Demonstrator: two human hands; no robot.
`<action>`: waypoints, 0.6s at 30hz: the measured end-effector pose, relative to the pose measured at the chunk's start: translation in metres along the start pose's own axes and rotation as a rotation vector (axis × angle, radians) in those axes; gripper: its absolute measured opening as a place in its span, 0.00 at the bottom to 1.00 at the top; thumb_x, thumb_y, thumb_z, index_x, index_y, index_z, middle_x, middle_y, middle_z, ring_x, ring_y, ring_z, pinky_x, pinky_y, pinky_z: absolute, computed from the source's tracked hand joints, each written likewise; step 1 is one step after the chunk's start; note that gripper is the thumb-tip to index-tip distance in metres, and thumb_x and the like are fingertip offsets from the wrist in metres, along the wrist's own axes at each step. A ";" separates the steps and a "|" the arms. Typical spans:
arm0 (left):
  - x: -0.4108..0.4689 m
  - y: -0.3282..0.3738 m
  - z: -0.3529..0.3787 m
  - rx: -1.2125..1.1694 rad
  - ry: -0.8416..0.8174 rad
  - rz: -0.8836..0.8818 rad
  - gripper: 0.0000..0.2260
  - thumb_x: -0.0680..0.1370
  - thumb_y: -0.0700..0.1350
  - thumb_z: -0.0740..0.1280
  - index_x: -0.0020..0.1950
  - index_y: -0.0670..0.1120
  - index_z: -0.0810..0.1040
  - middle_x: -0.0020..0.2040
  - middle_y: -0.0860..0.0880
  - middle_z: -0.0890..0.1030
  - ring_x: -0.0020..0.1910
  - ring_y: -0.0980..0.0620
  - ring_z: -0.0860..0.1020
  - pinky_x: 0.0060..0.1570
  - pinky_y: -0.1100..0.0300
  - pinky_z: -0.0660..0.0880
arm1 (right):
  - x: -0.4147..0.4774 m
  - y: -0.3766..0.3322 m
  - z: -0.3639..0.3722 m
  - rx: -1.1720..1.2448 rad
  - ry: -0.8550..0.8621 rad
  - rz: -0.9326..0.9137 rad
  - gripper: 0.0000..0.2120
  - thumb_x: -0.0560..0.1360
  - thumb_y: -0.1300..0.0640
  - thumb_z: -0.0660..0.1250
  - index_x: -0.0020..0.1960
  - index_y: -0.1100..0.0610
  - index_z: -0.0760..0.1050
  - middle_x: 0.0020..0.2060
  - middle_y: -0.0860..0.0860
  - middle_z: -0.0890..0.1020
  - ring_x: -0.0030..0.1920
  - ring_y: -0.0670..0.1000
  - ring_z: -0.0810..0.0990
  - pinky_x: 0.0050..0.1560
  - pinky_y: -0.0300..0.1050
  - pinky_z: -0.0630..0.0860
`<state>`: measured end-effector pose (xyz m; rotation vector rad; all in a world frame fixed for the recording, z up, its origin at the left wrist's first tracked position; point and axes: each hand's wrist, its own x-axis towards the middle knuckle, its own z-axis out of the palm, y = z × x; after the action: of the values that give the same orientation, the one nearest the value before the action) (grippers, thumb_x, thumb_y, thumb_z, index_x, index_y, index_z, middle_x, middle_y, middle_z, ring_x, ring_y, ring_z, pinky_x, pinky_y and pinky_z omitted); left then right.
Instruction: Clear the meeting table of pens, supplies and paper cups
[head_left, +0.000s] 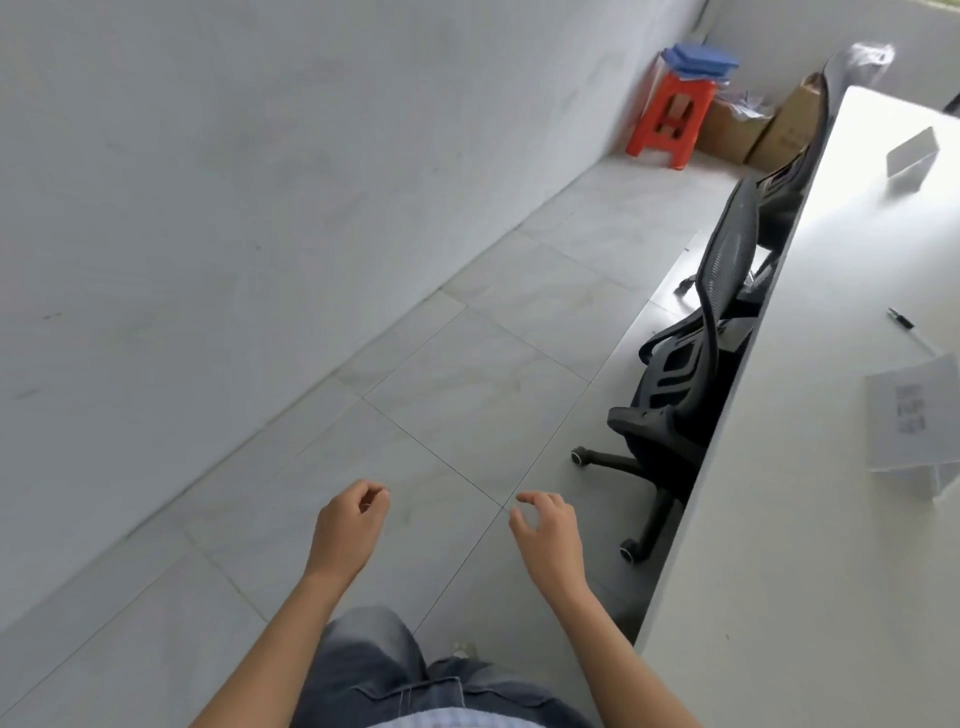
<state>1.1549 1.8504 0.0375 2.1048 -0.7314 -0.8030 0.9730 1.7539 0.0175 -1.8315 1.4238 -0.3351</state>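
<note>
The left hand (353, 525) hangs over the tiled floor (467, 374) with fingers loosely curled toward the thumb, holding nothing. The right hand (548, 530), just beside it at 3 o'clock, is half open with relaxed fingers, also holding nothing and touching nothing. Further toward 3 o'clock runs the white desk (779, 467), cut off by the frame's edge. On it, toward 2 o'clock, lies a pen (901, 318); its pale end is hard to trace. Near it a clear sign stand (914, 415) holds a sheet with blurred print. A black chair (691, 364) is tucked against the desk, partly hidden beneath it.
</note>
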 end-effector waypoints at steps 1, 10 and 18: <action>0.010 0.002 0.003 0.010 -0.025 -0.005 0.11 0.77 0.41 0.61 0.36 0.51 0.73 0.37 0.53 0.77 0.38 0.55 0.74 0.38 0.67 0.68 | 0.010 -0.001 0.003 -0.002 -0.020 0.006 0.14 0.77 0.57 0.59 0.61 0.58 0.72 0.60 0.52 0.74 0.64 0.49 0.66 0.55 0.36 0.64; 0.165 0.025 -0.016 0.009 -0.043 -0.025 0.10 0.77 0.40 0.61 0.36 0.47 0.74 0.38 0.45 0.78 0.40 0.47 0.74 0.36 0.63 0.68 | 0.145 -0.049 0.026 -0.026 0.018 0.048 0.14 0.78 0.56 0.59 0.63 0.58 0.71 0.62 0.52 0.74 0.65 0.50 0.65 0.59 0.38 0.63; 0.339 0.097 -0.058 -0.052 -0.060 0.105 0.07 0.78 0.40 0.60 0.48 0.41 0.77 0.42 0.45 0.78 0.45 0.46 0.75 0.45 0.57 0.67 | 0.256 -0.121 0.035 -0.037 0.156 0.157 0.14 0.78 0.55 0.59 0.62 0.57 0.71 0.61 0.52 0.75 0.64 0.50 0.67 0.61 0.38 0.64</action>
<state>1.3910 1.5828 0.0430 1.9865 -0.8368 -0.8216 1.1669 1.5442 0.0169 -1.7404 1.6804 -0.3805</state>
